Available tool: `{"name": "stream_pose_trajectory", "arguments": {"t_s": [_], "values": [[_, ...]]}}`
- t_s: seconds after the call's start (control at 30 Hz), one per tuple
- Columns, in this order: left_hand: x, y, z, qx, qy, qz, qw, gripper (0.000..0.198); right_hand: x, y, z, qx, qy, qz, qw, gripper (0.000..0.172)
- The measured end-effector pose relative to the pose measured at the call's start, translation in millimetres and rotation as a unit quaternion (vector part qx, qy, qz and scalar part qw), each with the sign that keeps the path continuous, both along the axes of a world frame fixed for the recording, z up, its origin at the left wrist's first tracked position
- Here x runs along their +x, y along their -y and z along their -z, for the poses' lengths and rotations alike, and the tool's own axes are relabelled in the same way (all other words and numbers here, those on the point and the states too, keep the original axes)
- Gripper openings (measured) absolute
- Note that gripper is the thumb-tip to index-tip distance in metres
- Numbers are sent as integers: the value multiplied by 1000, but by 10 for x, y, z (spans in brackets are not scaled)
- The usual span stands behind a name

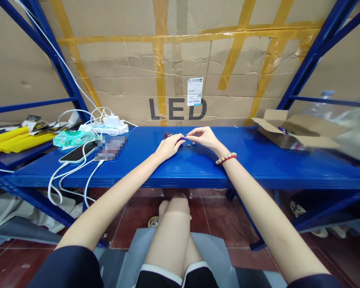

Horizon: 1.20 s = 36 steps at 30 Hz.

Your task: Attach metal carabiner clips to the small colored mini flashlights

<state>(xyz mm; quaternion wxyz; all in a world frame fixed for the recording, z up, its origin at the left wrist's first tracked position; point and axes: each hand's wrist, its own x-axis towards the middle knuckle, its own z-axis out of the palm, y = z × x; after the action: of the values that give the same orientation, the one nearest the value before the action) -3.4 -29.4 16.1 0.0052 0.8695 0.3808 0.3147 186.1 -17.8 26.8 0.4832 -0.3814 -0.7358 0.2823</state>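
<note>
Near the middle of the blue table (156, 172), my left hand (169, 146) rests low with its fingers closed on a small, thin, dark blue-purple piece (182, 139). The piece is too small for me to name its kind. My right hand (206, 138) comes in from the other side, thumb and fingertips pinched at the piece's right end. Whether a separate tiny part sits in that pinch is hidden. A few small dark bits (189, 145) lie on the table just below the fingertips. Behind my left hand, small red items (169, 135) are partly covered.
An opened cardboard box (294, 140) stands at the right. To the left are a phone (78, 153) with white cables, a power strip (111, 127), a green packet (73, 138) and yellow rolls (24, 142). A taped cardboard wall (123, 80) closes off the back.
</note>
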Motion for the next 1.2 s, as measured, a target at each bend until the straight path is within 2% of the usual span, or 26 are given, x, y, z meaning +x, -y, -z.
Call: {"name": "stream_pose_trajectory", "arguments": {"t_s": [0.4,0.77,1.2], "values": [[3,6,2,-8,5,2,1000,23,-18,25,-23,-8,-13,1,1000,44],[-6,-61,41,-7,25,67,997,26,-4,31,-25,-11,-30,-2,999,41],[12,36,-10,-34,13,13,999,28,-25,63,-48,-8,-42,-3,999,44]]}}
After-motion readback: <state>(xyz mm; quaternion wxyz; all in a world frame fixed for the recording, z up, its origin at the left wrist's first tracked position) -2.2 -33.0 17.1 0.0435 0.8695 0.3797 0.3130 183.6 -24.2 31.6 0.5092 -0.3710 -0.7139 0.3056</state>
